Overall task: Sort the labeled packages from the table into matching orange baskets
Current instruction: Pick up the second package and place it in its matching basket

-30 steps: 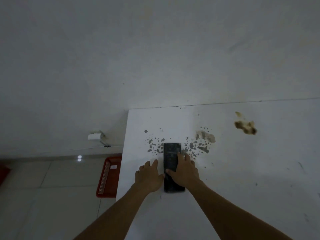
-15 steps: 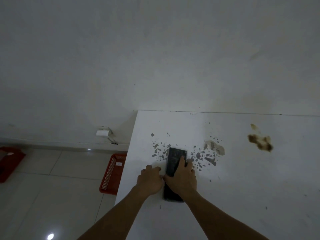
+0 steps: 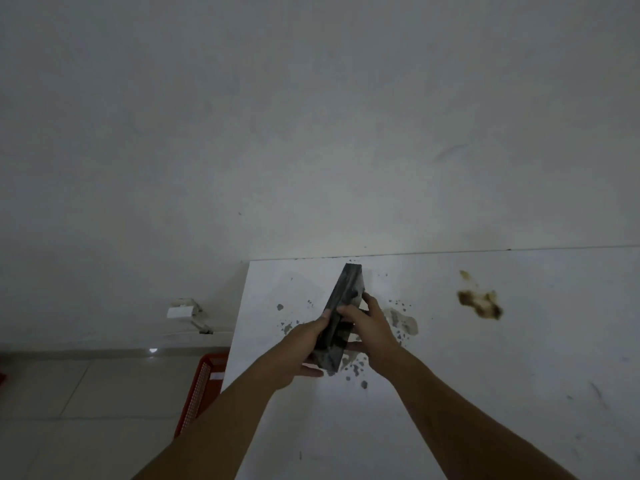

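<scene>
A long black package [image 3: 344,299] is held tilted up above the white table [image 3: 485,358], its far end pointing toward the wall. My left hand [image 3: 301,351] grips its lower left side, fingers under it. On the right side my right hand [image 3: 370,327] holds it, fingers curled over the top face. No label shows on the dark wrapping. An orange basket [image 3: 199,393] stands on the floor beside the table's left edge, partly hidden by my left forearm.
The tabletop has chipped grey spots [image 3: 356,370] under the package and a brown stain [image 3: 479,301] to the right. A white socket box [image 3: 181,310] sits low on the wall. Tiled floor lies left of the table; the wall is close behind.
The package lay flat on the table under both hands; now both hands have lifted it off the surface and tipped it on edge.
</scene>
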### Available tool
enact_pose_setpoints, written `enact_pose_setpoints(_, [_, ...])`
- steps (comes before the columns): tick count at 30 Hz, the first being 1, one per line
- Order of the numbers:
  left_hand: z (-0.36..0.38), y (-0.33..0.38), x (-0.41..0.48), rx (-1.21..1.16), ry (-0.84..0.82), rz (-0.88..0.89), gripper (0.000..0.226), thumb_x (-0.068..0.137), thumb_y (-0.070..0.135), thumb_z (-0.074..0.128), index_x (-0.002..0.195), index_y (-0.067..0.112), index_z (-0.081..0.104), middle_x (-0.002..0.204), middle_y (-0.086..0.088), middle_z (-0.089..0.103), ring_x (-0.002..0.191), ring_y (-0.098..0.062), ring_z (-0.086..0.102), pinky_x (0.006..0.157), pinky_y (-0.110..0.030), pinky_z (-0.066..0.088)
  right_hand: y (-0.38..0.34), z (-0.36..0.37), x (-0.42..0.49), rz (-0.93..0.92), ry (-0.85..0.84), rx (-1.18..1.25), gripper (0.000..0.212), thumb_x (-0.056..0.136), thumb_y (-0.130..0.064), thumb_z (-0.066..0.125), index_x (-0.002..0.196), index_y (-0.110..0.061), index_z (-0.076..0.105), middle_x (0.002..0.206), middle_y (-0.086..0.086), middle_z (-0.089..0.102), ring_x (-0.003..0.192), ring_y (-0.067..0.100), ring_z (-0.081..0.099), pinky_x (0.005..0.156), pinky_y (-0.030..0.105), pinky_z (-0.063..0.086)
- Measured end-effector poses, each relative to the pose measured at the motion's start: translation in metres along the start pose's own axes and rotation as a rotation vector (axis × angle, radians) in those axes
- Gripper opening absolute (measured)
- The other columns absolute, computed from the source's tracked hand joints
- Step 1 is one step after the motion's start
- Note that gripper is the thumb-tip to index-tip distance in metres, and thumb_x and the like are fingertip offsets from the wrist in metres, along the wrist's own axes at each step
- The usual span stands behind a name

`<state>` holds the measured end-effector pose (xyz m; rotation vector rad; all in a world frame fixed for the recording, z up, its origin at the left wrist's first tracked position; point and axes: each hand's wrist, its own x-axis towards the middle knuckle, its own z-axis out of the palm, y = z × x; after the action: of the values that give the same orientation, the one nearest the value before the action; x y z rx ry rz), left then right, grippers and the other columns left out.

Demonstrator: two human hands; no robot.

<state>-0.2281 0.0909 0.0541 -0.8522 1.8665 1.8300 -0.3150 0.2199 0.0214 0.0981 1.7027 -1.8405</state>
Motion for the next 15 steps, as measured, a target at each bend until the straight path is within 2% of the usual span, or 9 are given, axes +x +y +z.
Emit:
enact_pose_setpoints(2, [0.002,0.007,0.0,0.035,-0.035,0.039,0.059,0.075,0.079,0.049,0.105,0.034,0.071,0.097,0.006,0.078,0.09,-0.017,0.074,0.079,-0.035,0.061,-0.007,-0.008,-0.003,0.018,-0.035,0.066,0.055,0.085,-0.021,0.07,0.128,-0.04,0.04,0.115,0.003,0.066,0.103,0.024,0.067,0.07,0.042,0.061])
enact_pose_setpoints(3, [0.004,0.009,0.002,0.079,-0.02,0.06,0.069,0.071,0.08,0.052,0.115,0.029,0.067,0.105,0.002,0.076,0.095,-0.019,0.073,0.084,-0.036,0.059,-0.009,-0.012,-0.003,0.029,-0.048,0.094,0.055,0.086,-0.022,0.07,0.129,-0.04,0.041,0.118,0.004,0.065,0.106,0.026,0.066,0.074,0.045,0.061])
enact_pose_setpoints(5, [0.008,0.011,0.003,0.228,0.075,0.116,0.087,0.07,0.076,0.06,0.138,0.023,0.047,0.129,-0.003,0.064,0.108,-0.02,0.065,0.088,-0.033,0.055,-0.012,-0.019,-0.004,0.034,-0.047,0.126,0.05,0.086,-0.029,0.07,0.131,-0.03,0.049,0.125,0.008,0.063,0.112,0.031,0.063,0.085,0.054,0.058])
enact_pose_setpoints(6, [0.01,0.01,0.003,0.315,0.139,0.171,0.09,0.071,0.071,0.064,0.143,0.021,0.042,0.133,-0.002,0.061,0.108,-0.017,0.063,0.084,-0.027,0.053,-0.015,-0.021,-0.004,0.035,-0.019,0.143,0.049,0.085,-0.036,0.071,0.13,-0.026,0.053,0.126,0.009,0.063,0.113,0.032,0.063,0.087,0.056,0.057])
enact_pose_setpoints(8, [0.015,0.009,0.004,0.468,0.245,0.304,0.076,0.068,0.063,0.072,0.129,0.02,0.056,0.119,0.004,0.066,0.094,-0.008,0.064,0.078,-0.024,0.056,-0.022,-0.025,-0.005,0.04,0.062,0.177,0.05,0.083,-0.044,0.073,0.125,-0.023,0.056,0.12,0.006,0.063,0.11,0.031,0.063,0.082,0.053,0.059])
enact_pose_setpoints(10, [0.021,0.007,0.004,0.585,0.34,0.367,0.07,0.062,0.065,0.074,0.118,0.026,0.06,0.108,0.004,0.063,0.091,-0.011,0.063,0.081,-0.023,0.054,-0.029,-0.026,-0.006,0.021,0.114,0.178,0.048,0.085,-0.042,0.072,0.124,-0.02,0.055,0.113,0.005,0.065,0.103,0.028,0.065,0.071,0.046,0.06])
enact_pose_setpoints(13, [0.026,0.006,0.006,0.681,0.458,0.398,0.076,0.057,0.064,0.076,0.12,0.029,0.056,0.11,0.004,0.057,0.097,-0.014,0.059,0.083,-0.026,0.052,-0.031,-0.027,-0.006,0.0,0.171,0.176,0.042,0.087,-0.033,0.072,0.123,-0.018,0.054,0.108,0.008,0.068,0.097,0.027,0.067,0.065,0.04,0.059])
enact_pose_setpoints(15, [0.027,0.005,0.007,0.69,0.465,0.41,0.077,0.056,0.063,0.078,0.121,0.028,0.055,0.111,0.003,0.057,0.098,-0.014,0.059,0.085,-0.028,0.053,-0.03,-0.028,-0.006,-0.001,0.181,0.179,0.038,0.089,-0.027,0.071,0.122,-0.016,0.054,0.109,0.011,0.069,0.096,0.028,0.069,0.066,0.041,0.06])
